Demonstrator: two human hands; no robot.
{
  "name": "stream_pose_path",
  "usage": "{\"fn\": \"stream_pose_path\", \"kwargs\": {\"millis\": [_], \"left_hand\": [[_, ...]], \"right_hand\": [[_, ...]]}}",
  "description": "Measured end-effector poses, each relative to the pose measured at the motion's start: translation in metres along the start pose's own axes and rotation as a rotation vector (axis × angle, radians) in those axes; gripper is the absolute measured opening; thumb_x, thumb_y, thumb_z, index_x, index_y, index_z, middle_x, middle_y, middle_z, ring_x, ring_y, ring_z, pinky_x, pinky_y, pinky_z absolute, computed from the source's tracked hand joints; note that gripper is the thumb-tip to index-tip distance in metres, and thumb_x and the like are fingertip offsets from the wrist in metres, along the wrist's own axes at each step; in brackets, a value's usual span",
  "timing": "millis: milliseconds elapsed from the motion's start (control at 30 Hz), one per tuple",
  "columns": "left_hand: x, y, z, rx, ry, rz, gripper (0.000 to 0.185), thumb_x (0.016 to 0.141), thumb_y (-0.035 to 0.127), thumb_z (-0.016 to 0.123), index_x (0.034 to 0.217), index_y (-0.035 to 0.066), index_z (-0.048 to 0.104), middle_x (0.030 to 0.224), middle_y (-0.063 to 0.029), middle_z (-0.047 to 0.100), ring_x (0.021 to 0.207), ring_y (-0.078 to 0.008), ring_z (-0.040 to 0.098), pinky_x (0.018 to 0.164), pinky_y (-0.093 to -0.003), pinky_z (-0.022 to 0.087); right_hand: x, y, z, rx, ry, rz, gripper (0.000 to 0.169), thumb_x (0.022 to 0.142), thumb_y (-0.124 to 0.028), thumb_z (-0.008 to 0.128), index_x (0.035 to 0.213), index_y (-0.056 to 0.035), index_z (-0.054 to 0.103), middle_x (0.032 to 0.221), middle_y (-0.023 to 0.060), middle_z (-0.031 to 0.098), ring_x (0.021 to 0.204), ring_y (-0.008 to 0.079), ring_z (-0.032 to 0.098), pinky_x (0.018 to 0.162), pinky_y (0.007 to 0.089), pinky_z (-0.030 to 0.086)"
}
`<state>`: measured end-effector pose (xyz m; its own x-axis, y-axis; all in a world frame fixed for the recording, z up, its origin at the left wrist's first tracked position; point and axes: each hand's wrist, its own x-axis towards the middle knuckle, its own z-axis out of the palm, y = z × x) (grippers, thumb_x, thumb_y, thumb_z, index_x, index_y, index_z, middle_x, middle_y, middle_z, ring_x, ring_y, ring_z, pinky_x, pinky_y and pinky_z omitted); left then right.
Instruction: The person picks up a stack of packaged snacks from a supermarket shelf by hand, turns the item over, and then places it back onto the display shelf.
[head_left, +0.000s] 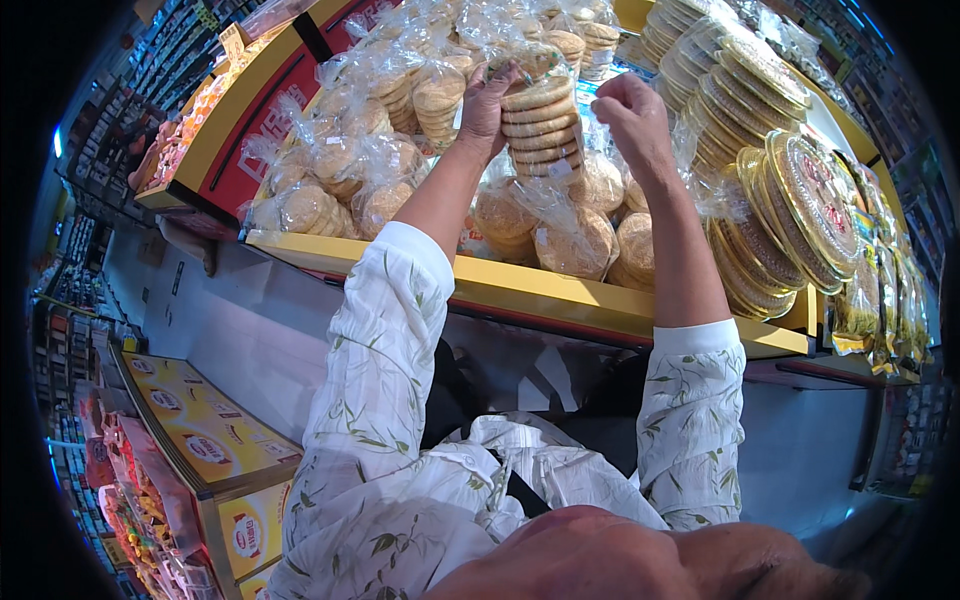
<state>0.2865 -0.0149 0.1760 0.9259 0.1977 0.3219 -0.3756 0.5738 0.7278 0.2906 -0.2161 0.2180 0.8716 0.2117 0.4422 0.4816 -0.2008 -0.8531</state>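
My left hand (485, 111) grips a clear plastic bag of stacked round flat pastries (541, 127) by its upper left side. The stack stands nearly upright over the display, and a small white label shows low on the bag. To its right, my right hand (634, 112) is raised apart from the bag. Its fingers are curled in, and nothing shows in them. Below and around both hands lie more bagged round pastries (576, 244), several with knotted or gathered plastic tops. Another bagged stack (439, 97) sits just left of my left hand.
A yellow ledge (525, 289) edges the display in front of me. Round clear-lidded trays (814, 202) lean in stacks at the right, beside hanging packets (885, 300). A red divider panel (259, 127) stands at the left. Behind me at lower left is another yellow display stand (202, 420).
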Motion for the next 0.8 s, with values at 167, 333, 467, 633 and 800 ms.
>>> {"fn": "stream_pose_path", "kwargs": {"millis": [167, 333, 467, 633, 800], "left_hand": [[0.006, -0.007, -0.016, 0.023, 0.144, -0.058, 0.049, 0.079, 0.034, 0.073, 0.109, 0.007, 0.047, 0.099, -0.0075, 0.059, 0.087, -0.0195, 0.061, 0.072, -0.0343, 0.053], [0.02, -0.023, -0.043, 0.012, 0.281, -0.125, 0.058, 0.081, 0.033, 0.07, 0.12, 0.001, 0.041, 0.105, -0.0137, 0.058, 0.088, -0.0247, 0.062, 0.07, -0.0397, 0.055], [0.03, -0.038, -0.062, -0.065, 0.447, -0.217, 0.062, 0.082, 0.032, 0.069, 0.124, -0.003, 0.037, 0.108, -0.0172, 0.057, 0.089, -0.0279, 0.062, 0.069, -0.0426, 0.057], [0.041, -0.057, -0.085, -0.011, 0.62, -0.25, 0.062, 0.084, 0.03, 0.067, 0.125, -0.004, 0.037, 0.107, -0.017, 0.058, 0.088, -0.0299, 0.063, 0.071, -0.0443, 0.056], [0.039, -0.061, -0.088, -0.102, 0.57, -0.306, 0.051, 0.088, 0.029, 0.062, 0.123, -0.002, 0.043, 0.11, -0.0166, 0.058, 0.091, -0.0303, 0.063, 0.074, -0.0459, 0.056]], "right_hand": [[-0.018, -0.027, -0.005, -0.364, -0.674, -0.068, 0.021, 0.07, -0.016, 0.073, 0.078, 0.0004, 0.062, 0.068, 0.0051, 0.061, 0.063, 0.013, 0.056, 0.059, 0.0275, 0.045], [-0.021, -0.029, -0.011, -0.516, -0.575, -0.139, 0.026, 0.064, -0.016, 0.074, 0.076, 0.0008, 0.059, 0.067, 0.0085, 0.059, 0.062, 0.0176, 0.056, 0.057, 0.0307, 0.044], [-0.019, -0.017, -0.013, -0.647, -0.645, -0.063, 0.028, 0.061, -0.018, 0.074, 0.075, -0.0002, 0.058, 0.069, 0.0101, 0.06, 0.064, 0.0218, 0.057, 0.059, 0.0338, 0.044], [-0.02, -0.006, 0.001, -0.708, -0.734, -0.105, 0.023, 0.063, -0.02, 0.07, 0.077, -0.0041, 0.063, 0.076, 0.0124, 0.064, 0.072, 0.0267, 0.061, 0.064, 0.0356, 0.047], [-0.018, 0.0, 0.008, -0.766, -0.617, -0.045, 0.023, 0.065, -0.022, 0.069, 0.084, -0.0087, 0.066, 0.083, 0.0128, 0.065, 0.084, 0.0296, 0.063, 0.072, 0.0401, 0.05]]}}
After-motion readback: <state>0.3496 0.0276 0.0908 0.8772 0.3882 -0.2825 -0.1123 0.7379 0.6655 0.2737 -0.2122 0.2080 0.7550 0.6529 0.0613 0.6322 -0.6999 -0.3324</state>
